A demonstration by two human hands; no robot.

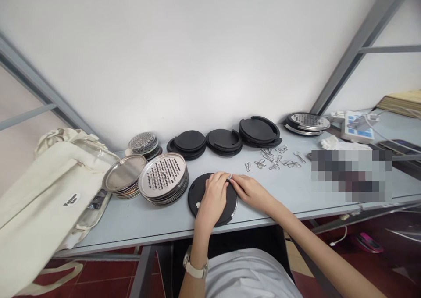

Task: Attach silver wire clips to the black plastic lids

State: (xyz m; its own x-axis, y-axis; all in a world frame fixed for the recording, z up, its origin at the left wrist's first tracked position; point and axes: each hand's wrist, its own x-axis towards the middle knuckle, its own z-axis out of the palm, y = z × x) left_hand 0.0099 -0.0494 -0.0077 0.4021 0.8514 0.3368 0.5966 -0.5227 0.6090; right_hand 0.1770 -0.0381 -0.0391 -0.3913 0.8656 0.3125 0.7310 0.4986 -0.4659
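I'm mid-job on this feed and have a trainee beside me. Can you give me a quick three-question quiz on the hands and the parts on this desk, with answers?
1. Which hand lies across the black disc near the front edge of the desk?
2. True or false: a perforated metal disc tops a stack to the left of that black disc.
3. What lies scattered on the desk beyond the right hand? A) wooden spoons; B) small metal clips; C) glass marbles.

Key: 1. The left hand. 2. True. 3. B.
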